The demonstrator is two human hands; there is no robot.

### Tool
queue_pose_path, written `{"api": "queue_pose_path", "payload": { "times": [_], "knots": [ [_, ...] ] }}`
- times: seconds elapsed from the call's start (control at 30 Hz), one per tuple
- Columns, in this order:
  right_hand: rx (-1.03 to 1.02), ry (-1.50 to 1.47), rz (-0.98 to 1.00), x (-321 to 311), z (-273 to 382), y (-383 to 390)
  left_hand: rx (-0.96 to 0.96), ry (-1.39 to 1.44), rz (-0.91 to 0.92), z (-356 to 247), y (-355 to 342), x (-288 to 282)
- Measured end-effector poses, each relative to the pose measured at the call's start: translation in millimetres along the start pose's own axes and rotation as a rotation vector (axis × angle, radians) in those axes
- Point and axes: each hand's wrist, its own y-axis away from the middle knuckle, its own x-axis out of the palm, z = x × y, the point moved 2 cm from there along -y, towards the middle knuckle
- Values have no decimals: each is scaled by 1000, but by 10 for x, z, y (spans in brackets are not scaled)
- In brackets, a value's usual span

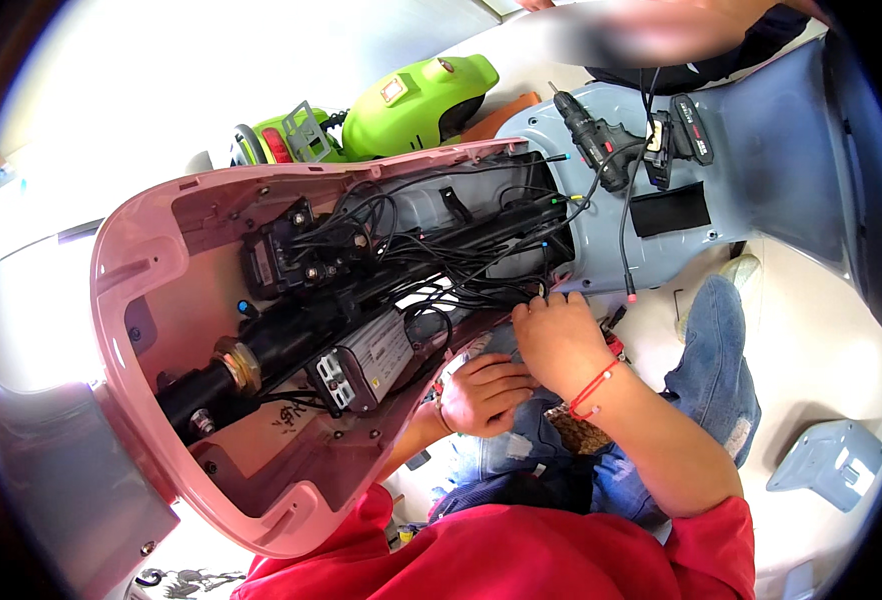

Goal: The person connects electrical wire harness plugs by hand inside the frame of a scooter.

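Observation:
A pink scooter body shell [141, 240] lies open before me, its inside full of black cables [451, 270]. My right hand [561, 340], with a red cord at the wrist, is at the shell's near right edge beside the cable bundle. Its fingers are curled; what they grip is hidden. Just left of it and lower, my left hand [489, 393] is palm down by the shell's outer side, fingers bent together, its contents hidden too. Inside the shell, a silver controller box [381, 350] sits close to my left hand, beside a thick black frame tube [301, 330].
A grey-blue panel [601, 265] adjoins the shell's right end, with a cordless drill [596, 140] on it. Behind stands a green scooter part [401, 105]. Another person's arm [681, 30] reaches in at the top. A grey-blue plastic piece [831, 460] lies on the floor at right.

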Motion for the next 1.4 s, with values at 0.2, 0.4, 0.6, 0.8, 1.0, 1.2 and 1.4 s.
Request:
{"api": "queue_pose_path", "payload": {
  "times": [0.2, 0.4, 0.6, 0.8, 1.0, 1.2, 1.4],
  "knots": [
    [-7, -4, 13, 23, 21, -10, 7, 15, -2, 11, 22, -2],
    [-8, 4, 12, 14, 13, -15, -2, 24, -11, 6, 10, -6],
    [-13, 5, 14, 30, 11, -31, -1, 20, -10, 5, 0, -11],
    [-11, 16, 15, 19, 11, -31, -5, 18, -6, -3, 1, -7],
    [9, 28, 86, -74, 31, -46, -2, 17, -9, 5, 16, 2],
    [12, 25, 73, -58, 32, -47, 8, 9, -20, 3, 10, 0],
    [12, -1, 50, -48, 33, -43, 5, 11, -14, 1, 5, -9]
  ]
}}
